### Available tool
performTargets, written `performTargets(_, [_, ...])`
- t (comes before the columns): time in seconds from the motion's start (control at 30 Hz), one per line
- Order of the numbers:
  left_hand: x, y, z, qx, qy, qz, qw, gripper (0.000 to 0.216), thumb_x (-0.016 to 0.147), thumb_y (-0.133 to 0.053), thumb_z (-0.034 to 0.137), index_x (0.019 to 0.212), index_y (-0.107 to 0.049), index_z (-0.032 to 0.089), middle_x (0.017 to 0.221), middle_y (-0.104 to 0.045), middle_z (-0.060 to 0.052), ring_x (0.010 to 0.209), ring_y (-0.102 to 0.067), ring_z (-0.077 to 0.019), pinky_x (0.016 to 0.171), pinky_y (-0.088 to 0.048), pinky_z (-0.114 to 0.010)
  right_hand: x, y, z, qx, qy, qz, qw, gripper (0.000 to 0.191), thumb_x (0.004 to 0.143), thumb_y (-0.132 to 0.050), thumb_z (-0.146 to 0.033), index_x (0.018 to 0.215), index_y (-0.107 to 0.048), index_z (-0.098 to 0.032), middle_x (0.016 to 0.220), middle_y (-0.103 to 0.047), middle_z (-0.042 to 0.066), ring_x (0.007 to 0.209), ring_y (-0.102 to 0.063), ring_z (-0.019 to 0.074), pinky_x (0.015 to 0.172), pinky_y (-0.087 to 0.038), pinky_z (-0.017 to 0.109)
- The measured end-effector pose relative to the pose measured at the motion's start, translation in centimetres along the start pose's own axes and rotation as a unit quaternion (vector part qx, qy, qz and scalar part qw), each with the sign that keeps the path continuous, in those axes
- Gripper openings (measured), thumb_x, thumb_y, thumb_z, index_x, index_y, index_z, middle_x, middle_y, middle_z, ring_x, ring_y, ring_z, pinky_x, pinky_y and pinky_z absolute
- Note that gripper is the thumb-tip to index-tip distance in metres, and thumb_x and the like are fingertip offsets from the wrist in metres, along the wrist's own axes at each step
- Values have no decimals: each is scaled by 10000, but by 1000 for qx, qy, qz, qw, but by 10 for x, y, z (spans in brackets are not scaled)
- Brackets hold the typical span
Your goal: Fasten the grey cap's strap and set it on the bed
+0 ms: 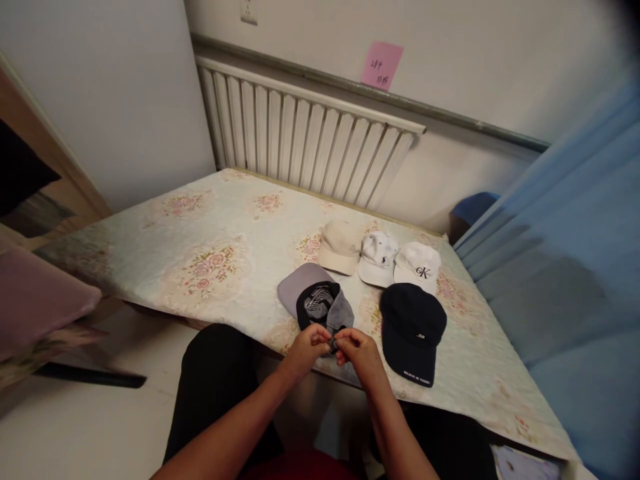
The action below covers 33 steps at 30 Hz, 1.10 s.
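Note:
A grey cap (313, 297) lies upside down at the near edge of a floral mattress (215, 260), its dark lining facing up. My left hand (306, 348) and my right hand (360, 351) meet at its back, both pinched on the cap's rear strap (333, 343). Just right of my hands lies a dark navy cap (413, 330). Behind it sit a beige cap (340, 245), a white cap (377, 257) with a small logo and a white cap (417, 267) with black letters.
A white radiator (305, 140) runs along the far wall under a pink sticky note (381, 65). A blue curtain (575, 267) hangs on the right. A pink cushion (35, 300) lies at the left, and my dark-trousered legs (215, 380) are below the mattress edge.

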State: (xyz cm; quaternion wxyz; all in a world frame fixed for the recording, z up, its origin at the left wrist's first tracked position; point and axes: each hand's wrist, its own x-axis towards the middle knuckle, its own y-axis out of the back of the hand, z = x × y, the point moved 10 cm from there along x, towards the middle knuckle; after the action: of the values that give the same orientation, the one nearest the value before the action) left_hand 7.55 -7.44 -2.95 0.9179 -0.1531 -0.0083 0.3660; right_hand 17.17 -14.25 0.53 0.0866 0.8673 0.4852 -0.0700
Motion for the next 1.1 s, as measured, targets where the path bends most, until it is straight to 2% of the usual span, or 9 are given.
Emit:
performTargets(0.13, [0, 0, -1, 0, 2, 4, 1000, 178, 648, -621, 161, 813, -556, 159, 696, -605, 18, 667, -554, -118, 656, -388, -242, -1, 1, 0, -20, 9, 25, 999, 113, 659, -604, -274, 713, -637, -180, 485, -559, -35, 416, -486, 121, 391, -396, 228])
performTargets(0.37, [1, 0, -5, -4, 7, 5, 1000, 180, 658, -626, 169, 825, -557, 166, 702, -607, 20, 674, -566, -121, 665, -397, -244, -5, 2, -2, -62, 36, 49, 996, 95, 686, -583, -267, 722, -631, -193, 511, -550, -39, 435, -486, 120, 396, -351, 219])
performTargets(0.8, [4, 2, -11, -13, 9, 21, 1000, 188, 622, -616, 156, 801, -560, 160, 676, -597, 23, 646, -565, -116, 638, -401, -240, -11, 4, -11, -164, 113, 89, 976, 121, 747, -555, -294, 752, -648, -218, 610, -604, -4, 556, -534, 156, 520, -407, 252])
performTargets(0.93, [4, 2, -12, -17, 13, 23, 999, 192, 610, -626, 159, 789, -558, 157, 665, -599, 20, 634, -563, -117, 635, -407, -244, -12, 3, -12, -180, 131, 86, 971, 127, 750, -551, -289, 744, -653, -214, 662, -631, 13, 598, -552, 164, 557, -419, 257])
performTargets(1.1, [5, 3, -16, -15, 20, 28, 999, 197, 609, -611, 139, 799, -563, 156, 662, -599, 24, 635, -564, -117, 636, -406, -243, -11, 2, -11, -180, 132, 68, 972, 122, 752, -542, -272, 753, -650, -214, 650, -636, 5, 558, -550, 156, 534, -419, 257])
